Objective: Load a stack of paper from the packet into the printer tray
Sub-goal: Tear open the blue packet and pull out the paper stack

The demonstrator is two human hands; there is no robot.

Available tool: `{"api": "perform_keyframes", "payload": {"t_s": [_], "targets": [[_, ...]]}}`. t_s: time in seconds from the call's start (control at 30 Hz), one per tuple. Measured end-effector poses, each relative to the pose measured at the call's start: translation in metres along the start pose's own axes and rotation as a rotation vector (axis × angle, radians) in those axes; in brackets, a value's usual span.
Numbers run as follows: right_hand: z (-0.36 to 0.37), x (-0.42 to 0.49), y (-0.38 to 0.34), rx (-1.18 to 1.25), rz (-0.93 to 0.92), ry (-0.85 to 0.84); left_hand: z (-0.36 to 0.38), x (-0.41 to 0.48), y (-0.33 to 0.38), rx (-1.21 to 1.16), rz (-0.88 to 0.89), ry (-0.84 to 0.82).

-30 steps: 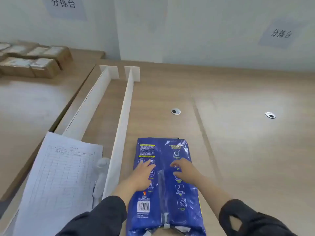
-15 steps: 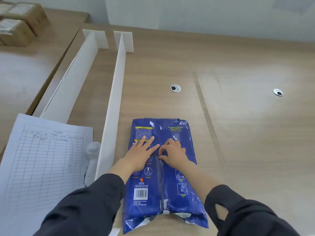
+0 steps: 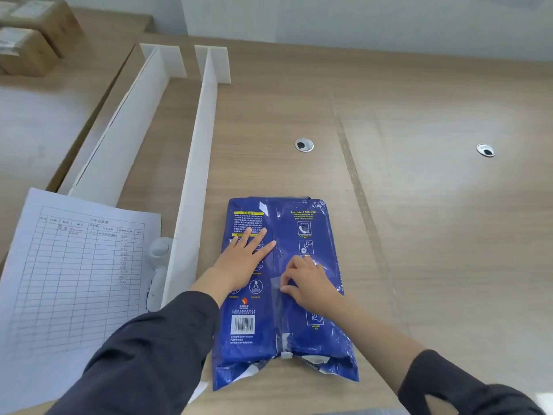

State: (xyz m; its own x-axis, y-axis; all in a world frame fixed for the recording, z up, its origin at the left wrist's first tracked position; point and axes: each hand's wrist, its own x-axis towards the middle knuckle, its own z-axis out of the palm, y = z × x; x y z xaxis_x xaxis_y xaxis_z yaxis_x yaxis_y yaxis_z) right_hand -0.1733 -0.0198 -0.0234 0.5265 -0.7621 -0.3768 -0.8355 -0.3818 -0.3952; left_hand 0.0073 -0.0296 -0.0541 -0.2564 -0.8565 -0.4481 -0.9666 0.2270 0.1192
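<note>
A blue plastic paper packet (image 3: 299,324) lies flat on the wooden desk (image 3: 434,235), its near end torn and crumpled. My left hand (image 3: 244,257) rests flat on the packet's left half, fingers spread. My right hand (image 3: 308,280) is on the packet's middle seam, its fingertips pinching a strip of clear tape or film there. No printer or tray is in view.
A tall white divider (image 3: 194,187) runs along the packet's left; a second one (image 3: 119,136) stands farther left. A printed form sheet (image 3: 68,280) and a white handheld device (image 3: 158,265) lie left of the divider. Cardboard boxes (image 3: 33,37) sit far left. Two cable grommets (image 3: 304,145) (image 3: 485,150) dot the desk.
The view has tilted down. My right hand slid back toward me along the seam and now pinches the tape strip; my left hand stays flat on the packet.
</note>
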Motion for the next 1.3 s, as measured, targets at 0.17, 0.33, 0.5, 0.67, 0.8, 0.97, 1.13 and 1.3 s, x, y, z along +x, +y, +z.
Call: {"api": "perform_keyframes", "payload": {"t_s": [0.17,0.33,0.5,0.67,0.8,0.97,1.13,1.3], "targets": [[0.008,-0.04,0.005,-0.154,-0.153,-0.001,-0.001,-0.002,0.004,-0.007,-0.015,0.024],[0.017,-0.078,-0.002,-0.418,-0.348,0.041,0.0,-0.004,0.008,0.004,-0.031,0.05],[0.024,-0.107,0.001,-0.388,-0.503,-0.01,0.002,-0.008,0.014,0.014,-0.062,0.08],[0.02,-0.111,0.008,-0.046,-0.564,-0.257,0.004,-0.012,0.019,0.012,-0.085,0.079],[0.024,-0.116,0.009,0.076,-0.514,-0.332,0.005,-0.014,0.021,0.018,-0.1,0.074],[0.029,-0.119,0.011,0.094,-0.468,-0.36,0.005,-0.018,0.027,0.014,-0.119,0.052],[0.039,-0.122,0.013,0.041,-0.458,-0.323,0.008,-0.028,0.035,-0.048,-0.132,0.017],[0.045,-0.122,0.009,0.016,-0.503,-0.282,0.013,-0.043,0.043,-0.145,-0.149,-0.014]]}}
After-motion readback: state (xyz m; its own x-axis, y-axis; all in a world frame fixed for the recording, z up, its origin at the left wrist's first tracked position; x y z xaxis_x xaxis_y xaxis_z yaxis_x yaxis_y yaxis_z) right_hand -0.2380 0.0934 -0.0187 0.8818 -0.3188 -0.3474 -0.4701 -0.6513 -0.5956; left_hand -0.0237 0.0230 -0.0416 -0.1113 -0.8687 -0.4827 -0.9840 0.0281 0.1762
